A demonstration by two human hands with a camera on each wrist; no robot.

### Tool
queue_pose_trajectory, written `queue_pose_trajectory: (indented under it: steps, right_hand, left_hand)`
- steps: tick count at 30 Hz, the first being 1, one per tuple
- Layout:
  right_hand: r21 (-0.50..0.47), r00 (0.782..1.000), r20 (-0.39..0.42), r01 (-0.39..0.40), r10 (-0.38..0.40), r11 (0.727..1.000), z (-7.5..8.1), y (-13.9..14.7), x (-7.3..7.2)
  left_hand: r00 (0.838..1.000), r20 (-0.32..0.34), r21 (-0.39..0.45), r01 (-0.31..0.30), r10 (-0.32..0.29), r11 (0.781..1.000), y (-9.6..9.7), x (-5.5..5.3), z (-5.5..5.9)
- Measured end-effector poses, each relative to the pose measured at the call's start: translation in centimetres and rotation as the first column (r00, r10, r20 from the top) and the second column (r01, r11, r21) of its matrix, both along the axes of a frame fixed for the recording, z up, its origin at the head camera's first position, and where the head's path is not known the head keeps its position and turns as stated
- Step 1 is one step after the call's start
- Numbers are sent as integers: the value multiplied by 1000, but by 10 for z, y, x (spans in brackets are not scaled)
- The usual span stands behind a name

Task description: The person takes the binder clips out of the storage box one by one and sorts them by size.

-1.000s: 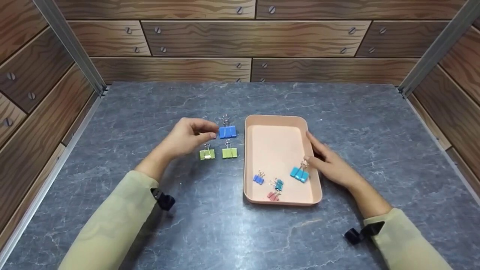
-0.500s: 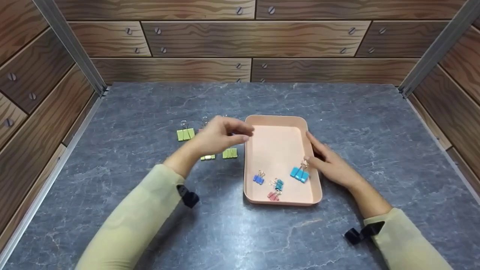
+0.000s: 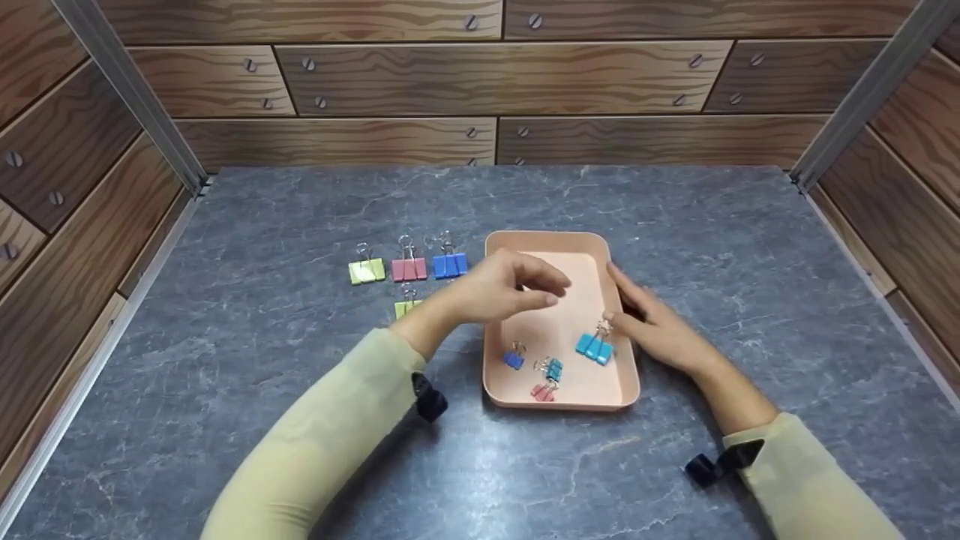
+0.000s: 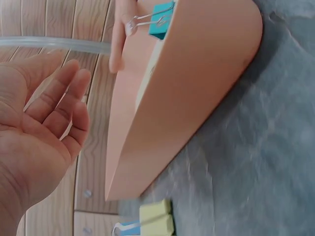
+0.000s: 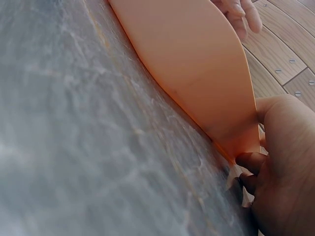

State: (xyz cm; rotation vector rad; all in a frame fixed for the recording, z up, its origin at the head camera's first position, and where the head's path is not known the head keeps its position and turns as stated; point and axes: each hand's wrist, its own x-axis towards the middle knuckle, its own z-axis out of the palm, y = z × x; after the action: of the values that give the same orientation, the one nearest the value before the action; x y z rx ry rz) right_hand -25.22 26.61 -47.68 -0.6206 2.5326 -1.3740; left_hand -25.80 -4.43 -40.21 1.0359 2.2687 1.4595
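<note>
My left hand point(image 3: 514, 289) hovers over the pink tray point(image 3: 562, 403), its fingers loosely bent. In the left wrist view nothing shows between the left hand's fingers point(image 4: 78, 123). The right hand point(image 3: 660, 326) grips the tray's right wall, thumb over the rim and fingers outside, also seen in the right wrist view. Inside the tray lie a large light-blue binder clip point(image 3: 594, 349), a small blue binder clip point(image 3: 514, 360), a small teal binder clip point(image 3: 553, 370) and a small pink binder clip point(image 3: 543, 392).
Left of the tray lie a green binder clip point(image 3: 367, 271), a pink binder clip point(image 3: 409, 270) and a blue binder clip point(image 3: 450, 265) in a row. In front is a smaller green binder clip point(image 3: 407, 309), partly behind the left wrist. Wood-patterned walls point(image 3: 495, 79) enclose the grey tabletop point(image 3: 300, 217).
My left hand has moved right, from beside the blue binder clip to over the tray. It uncovers the green and pink clips of the back row. The right hand stays on the tray.
</note>
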Motion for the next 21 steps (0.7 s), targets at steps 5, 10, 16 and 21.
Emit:
queue_pose_trajectory:
  steps: [5,10,16,21]
  right_hand:
    - [-22,1000,-5,-14,14,1000,-1,0,0]
    - [-16,1000,-4,-11,11,1000,1,-2,0]
    - [-29,1000,0,-7,7,1000,1,-3,-2]
    - [2,999,11,32,-32,999,3,-3,-1]
  left_hand:
    - [999,27,-39,36,-35,999,15,-2,-8]
    - [995,75,-39,67,-64,997,24,-3,-14]
    - [992,86,-38,91,-88,995,32,-4,-21]
    - [993,84,-70,94,-88,993,37,-5,-25]
